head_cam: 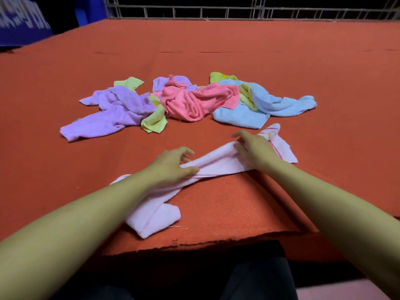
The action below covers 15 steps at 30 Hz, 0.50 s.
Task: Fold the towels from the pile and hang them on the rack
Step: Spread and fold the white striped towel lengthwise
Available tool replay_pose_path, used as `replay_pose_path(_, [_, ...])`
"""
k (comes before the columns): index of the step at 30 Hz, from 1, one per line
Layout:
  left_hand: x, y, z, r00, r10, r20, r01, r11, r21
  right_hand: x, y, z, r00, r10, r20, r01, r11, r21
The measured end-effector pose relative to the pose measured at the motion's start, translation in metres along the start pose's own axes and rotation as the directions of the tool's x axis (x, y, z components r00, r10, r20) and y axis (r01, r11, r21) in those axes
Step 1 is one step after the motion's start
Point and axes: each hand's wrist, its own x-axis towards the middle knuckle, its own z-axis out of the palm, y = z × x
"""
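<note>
Pale pink towel (216, 164), unlabelled, gripped by both hands, left (171, 167) and right (255, 151), fingers curled round it

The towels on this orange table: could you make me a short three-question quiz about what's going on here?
1. True or false: both hands grip the pale pink towel.
2. Which towel in the pile lies farthest toward the person's right: A purple, B bright pink, C light blue?
3. Fill in: the pile lies ___ the pale pink towel, farther from the person.

Key:
1. True: left hand and right hand both hold it.
2. C, the light blue towel.
3. Beyond.
</note>
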Motion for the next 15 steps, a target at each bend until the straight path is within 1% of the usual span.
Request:
replay_pose_path(3, [0.006,0.005,0.003,0.999,0.039,-0.038,-0.039,0.999,0.002,-0.001,-0.003,-0.012,0.998,-0.033,-0.058,0.037,0.997,0.073])
replay_pose_path(5, [0.007,0.008,-0.001,0.991,0.07,-0.116,-0.072,0.997,-0.01,-0.004,-0.006,-0.021,0.992,-0.073,-0.106,0.079,0.995,0.058])
replay_pose_path(6, [0.007,0.009,-0.004,0.984,0.074,-0.162,-0.08,0.996,-0.032,-0.006,-0.007,-0.027,0.99,-0.093,-0.103,0.097,0.995,0.037])
replay_pose_path(8, [0.005,0.01,-0.016,0.97,0.072,-0.233,-0.102,0.988,-0.117,-0.01,-0.008,-0.037,0.989,-0.146,-0.028,0.148,0.988,0.04])
replay_pose_path(11, [-0.005,0.013,-0.038,0.965,0.09,-0.247,-0.15,0.96,-0.236,-0.019,-0.007,-0.051,0.972,-0.17,0.164,0.162,0.985,0.06])
replay_pose_path(13, [-0.013,0.016,-0.049,0.967,0.094,-0.238,-0.157,0.953,-0.259,-0.026,-0.004,-0.057,0.953,-0.163,0.255,0.169,0.986,-0.002])
replay_pose_path(15, [-0.02,0.016,-0.056,0.971,0.083,-0.224,-0.138,0.96,-0.243,-0.034,0.001,-0.06,0.944,-0.156,0.29,0.177,0.983,-0.046])
